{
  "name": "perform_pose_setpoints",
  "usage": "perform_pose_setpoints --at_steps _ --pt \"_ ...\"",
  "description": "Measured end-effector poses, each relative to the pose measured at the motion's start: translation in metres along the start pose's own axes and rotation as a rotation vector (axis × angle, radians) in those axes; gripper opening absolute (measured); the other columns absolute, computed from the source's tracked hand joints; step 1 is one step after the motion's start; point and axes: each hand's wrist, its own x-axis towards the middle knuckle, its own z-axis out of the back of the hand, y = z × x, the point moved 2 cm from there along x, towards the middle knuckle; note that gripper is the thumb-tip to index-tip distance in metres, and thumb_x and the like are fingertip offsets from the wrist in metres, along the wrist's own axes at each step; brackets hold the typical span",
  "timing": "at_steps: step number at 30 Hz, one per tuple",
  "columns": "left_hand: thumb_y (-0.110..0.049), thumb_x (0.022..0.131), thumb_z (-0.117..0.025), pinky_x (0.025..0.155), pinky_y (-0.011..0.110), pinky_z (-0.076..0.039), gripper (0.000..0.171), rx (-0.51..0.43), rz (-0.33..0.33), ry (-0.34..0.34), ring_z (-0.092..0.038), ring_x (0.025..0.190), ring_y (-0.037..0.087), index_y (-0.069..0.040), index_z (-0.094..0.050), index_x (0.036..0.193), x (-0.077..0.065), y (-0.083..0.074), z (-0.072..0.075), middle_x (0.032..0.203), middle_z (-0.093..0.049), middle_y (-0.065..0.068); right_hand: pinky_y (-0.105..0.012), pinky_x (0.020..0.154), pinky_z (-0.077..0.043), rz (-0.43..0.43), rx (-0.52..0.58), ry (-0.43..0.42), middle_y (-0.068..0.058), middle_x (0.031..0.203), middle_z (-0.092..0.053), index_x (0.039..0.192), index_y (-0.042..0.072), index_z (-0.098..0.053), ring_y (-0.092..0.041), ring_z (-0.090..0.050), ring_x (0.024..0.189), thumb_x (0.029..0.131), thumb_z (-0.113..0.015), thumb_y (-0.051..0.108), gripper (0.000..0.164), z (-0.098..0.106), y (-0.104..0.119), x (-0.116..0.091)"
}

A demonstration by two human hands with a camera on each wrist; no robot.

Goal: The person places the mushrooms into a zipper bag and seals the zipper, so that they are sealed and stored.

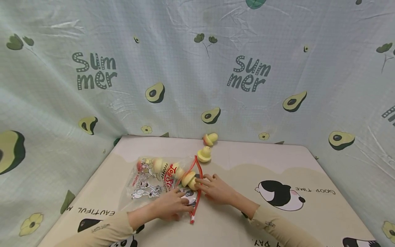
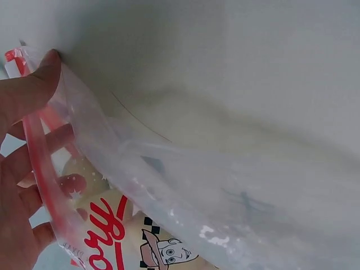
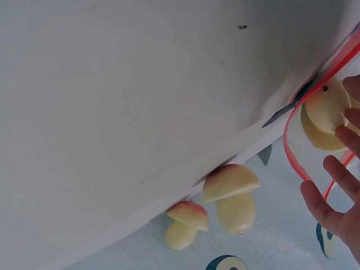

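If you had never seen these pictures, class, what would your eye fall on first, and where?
Probably the clear bag with its bright red edge, lying left of centre on the table. Next come two loose yellow mushrooms: one just past that edge, another near the table's far side. Behind hangs a pale curtain printed with avocados.

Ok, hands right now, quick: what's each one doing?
Left hand: holding the clear bag by its red-edged mouth.
Right hand: open, touching the mushroom-shaped piece at that mouth.
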Motion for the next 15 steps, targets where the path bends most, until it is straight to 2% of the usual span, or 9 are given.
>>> perform_pose_setpoints --at_steps 5,15 --pt "-0.052 0.068 -0.065 0.082 0.034 -0.046 0.051 0.031 0.012 0.022 -0.056 0.096 0.013 -0.041 -0.05 0.115 0.0013 -0.0023 0.0008 0.1 -0.061 -0.014 -0.035 0.077 -0.044 0.002 0.018 -0.005 0.005 0.134 -0.045 0.125 0.024 -0.049 -0.016 -0.044 0.11 0.081 -0.061 0.026 0.046 0.0003 -0.0015 -0.0005" --pt "-0.051 0.066 -0.066 0.079 0.032 -0.043 0.045 0.064 0.016 0.017 -0.053 0.096 0.014 -0.044 -0.049 0.107 0.0023 -0.0055 0.0016 0.095 -0.061 -0.015 -0.036 0.077 -0.045 0.018 0.019 -0.02 0.005 0.135 -0.045 0.126 0.024 -0.05 -0.018 -0.046 0.109 0.08 -0.061 0.024 0.047 -0.0003 -0.0016 0.0008"
